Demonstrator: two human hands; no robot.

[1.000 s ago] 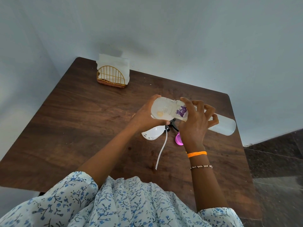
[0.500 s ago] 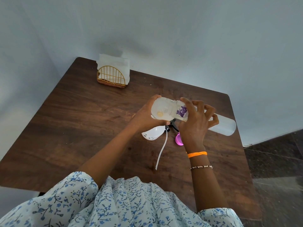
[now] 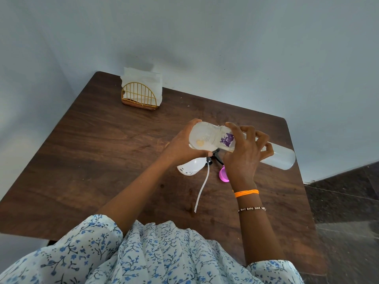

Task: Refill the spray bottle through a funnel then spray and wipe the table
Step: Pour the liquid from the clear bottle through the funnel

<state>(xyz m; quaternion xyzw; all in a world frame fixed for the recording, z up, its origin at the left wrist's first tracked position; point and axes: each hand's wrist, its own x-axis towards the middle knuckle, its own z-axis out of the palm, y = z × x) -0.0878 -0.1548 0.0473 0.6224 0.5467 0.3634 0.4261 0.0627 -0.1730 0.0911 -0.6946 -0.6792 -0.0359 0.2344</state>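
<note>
Head view: a gold wire napkin holder (image 3: 139,97) stands at the far left corner of the brown table (image 3: 98,152). Near the hands lie a pink cap (image 3: 223,174) and the detached sprayer head (image 3: 191,166), its dip tube (image 3: 202,188) trailing toward the person. Whatever sits under the hands, funnel included, is hidden. The left hand (image 3: 182,145) and right hand (image 3: 243,154) both grip a clear refill bottle (image 3: 213,138), held almost level. A frosted spray bottle (image 3: 280,157) extends behind the right hand's curled fingers (image 3: 261,140); its neck is covered.
</note>
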